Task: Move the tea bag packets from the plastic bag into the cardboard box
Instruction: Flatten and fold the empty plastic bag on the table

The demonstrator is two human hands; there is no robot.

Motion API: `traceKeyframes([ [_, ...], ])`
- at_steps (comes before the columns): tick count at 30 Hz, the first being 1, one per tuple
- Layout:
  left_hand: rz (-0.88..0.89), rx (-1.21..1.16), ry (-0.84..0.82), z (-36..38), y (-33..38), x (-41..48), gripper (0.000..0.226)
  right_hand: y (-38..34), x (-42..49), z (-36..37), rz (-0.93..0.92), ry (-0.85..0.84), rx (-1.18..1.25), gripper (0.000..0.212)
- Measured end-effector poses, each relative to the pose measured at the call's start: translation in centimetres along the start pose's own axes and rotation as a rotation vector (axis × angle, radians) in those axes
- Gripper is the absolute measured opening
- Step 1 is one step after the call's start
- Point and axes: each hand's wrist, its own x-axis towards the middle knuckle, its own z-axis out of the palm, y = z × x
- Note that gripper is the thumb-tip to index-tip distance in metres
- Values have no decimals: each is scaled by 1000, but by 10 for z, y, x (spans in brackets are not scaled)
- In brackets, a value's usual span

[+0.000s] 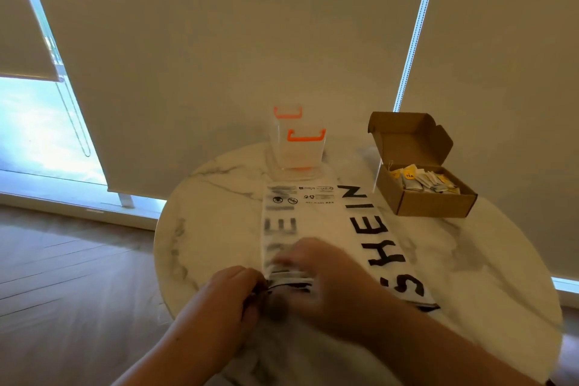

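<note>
The 2 hands meet at the near end of the plastic bag, which lies flat on the tabletop. The left hand pinches the bag's edge. The right hand rests on the bag, too blurred to tell its grip. Tea bag packets lie in the open cardboard box, far right.

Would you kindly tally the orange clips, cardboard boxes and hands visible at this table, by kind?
Orange U-shaped plastic clips: 2
Open brown cardboard box: 1
Bare hands, left hand and right hand, both gripping the black-lettered plastic bag: 2
Total: 5
</note>
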Motion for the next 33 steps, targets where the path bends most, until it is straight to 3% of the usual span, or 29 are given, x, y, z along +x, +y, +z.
traceKeyframes([
  [2, -22, -100, 22, 2, 1, -4, 17, -14, -5, 18, -85, -90, -34, 41],
  [8, -4, -185, 87, 1, 4, -8, 39, -6, -6, 41, -9, 46, -5, 26],
  [13, -78, -111, -13, 6, -6, -5, 35, -1, -5, 50, 45, 8, -88, 27],
  [18, 23, -6, -110, 5, -1, 3, 53, 10, -5, 57, -35, 202, -142, 32],
  [23, 32, 10, -61, 11, -6, 5, 41, 14, 4, 49, 79, 23, -159, 35],
  [33, 17, -4, -12, 12, -9, 7, 20, 11, 2, 52, 128, 91, -100, 26],
])
